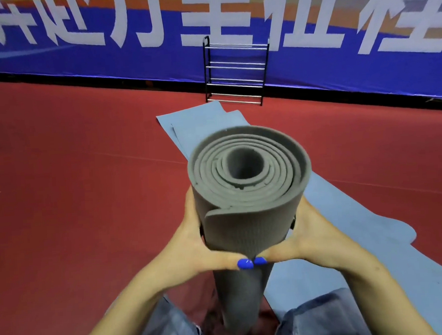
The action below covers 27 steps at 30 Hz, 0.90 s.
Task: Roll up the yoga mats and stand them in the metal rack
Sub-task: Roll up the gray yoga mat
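Rolled grey mat [248,181] upright, clasped by left hand [193,245] and right hand [313,236]; seemingly two blue mats [346,237] before metal rack [235,71].

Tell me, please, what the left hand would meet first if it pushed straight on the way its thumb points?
The left hand grips the rolled grey mat, thumb pointing right across its front. Its tip already touches the right hand's thumb, so it would press into that at once.
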Available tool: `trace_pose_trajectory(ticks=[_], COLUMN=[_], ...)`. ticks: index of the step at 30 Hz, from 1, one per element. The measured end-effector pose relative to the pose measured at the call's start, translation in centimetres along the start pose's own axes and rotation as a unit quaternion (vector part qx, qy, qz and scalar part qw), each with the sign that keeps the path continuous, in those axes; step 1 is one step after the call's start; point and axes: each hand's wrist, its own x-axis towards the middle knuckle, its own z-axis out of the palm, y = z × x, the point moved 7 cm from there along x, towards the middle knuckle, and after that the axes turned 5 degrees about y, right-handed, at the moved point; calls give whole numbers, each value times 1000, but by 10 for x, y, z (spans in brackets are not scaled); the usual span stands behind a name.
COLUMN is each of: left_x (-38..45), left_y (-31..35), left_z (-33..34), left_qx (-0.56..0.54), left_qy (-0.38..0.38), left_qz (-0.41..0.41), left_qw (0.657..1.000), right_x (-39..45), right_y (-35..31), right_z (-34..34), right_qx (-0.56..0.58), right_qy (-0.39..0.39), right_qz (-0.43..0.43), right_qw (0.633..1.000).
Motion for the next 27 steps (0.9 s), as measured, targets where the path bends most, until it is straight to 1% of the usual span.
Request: trace_pose_trajectory(ticks=[2,3,5,7,9,11,12,14,15,16,18,20,23,25,26,27], left_x=[2,5,10,13,11,7,6,10,12,15,21,20,14,9,7,8], left_y=[-13,-18,-18,-2,8,10,4,-10,-18,-23,-16,2,13,5,-6,-18], left_z=[2,3,6,7,3,1,2,3,3,5,10,11,7,11,13,13], left_qx=[6,8,32,53,41,29,44,77,83,92,127,129,122,138,141,123], left_qy=[19,25,14,14,17,6,0,11,21,26,15,9,-4,-31,-32,-19], left_qz=[-19,-31,-49,-36,-18,2,3,-11,-31,-39,-17,-4,25,17,9,-17], left_qw=[1000,999,998,998,999,1000,999,997,996,995,992,992,992,990,989,992], right_x=[4,6,7,3,-4,-8,-8,-2,0,3,5,-1,-12,-14,-14,-12], right_y=[17,26,26,13,-3,1,9,28,38,43,40,25,16,32,45,57], right_z=[10,13,12,5,-4,-7,-4,8,12,13,9,1,-7,0,7,15], right_qx=[4,14,7,-9,-3,8,6,12,17,16,8,5,7,31,44,44], right_qy=[0,11,29,36,29,31,27,14,20,27,37,55,55,61,59,53], right_qz=[28,44,34,20,-2,-10,-1,32,54,57,47,46,25,50,65,87], right_qw=[1000,999,999,999,1000,999,1000,999,998,998,998,997,998,996,995,994])
